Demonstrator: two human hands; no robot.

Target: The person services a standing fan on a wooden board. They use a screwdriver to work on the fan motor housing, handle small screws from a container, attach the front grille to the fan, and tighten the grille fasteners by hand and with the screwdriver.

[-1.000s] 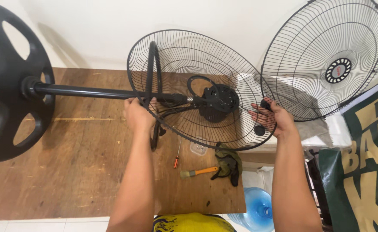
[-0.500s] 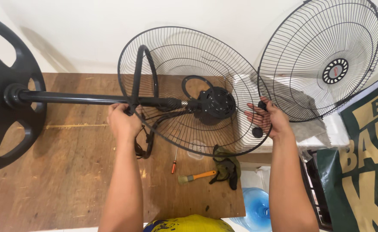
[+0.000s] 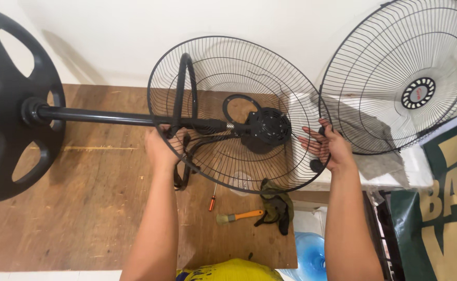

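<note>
left hand [image 3: 162,148] on fan pole [image 3: 103,116], right hand [image 3: 328,148] gripping rear grille [image 3: 207,73]

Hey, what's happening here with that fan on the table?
A person has a black pedestal fan lying on its side across a wooden table. The left hand grips the fan's pole where it meets the rear wire guard, and the right hand holds that guard's rim. A second guard stands to the right. A screwdriver, brush and cloth lie below.

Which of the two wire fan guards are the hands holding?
The rear guard with the motor mounted, between both hands; the other guard leans untouched at right.
</note>
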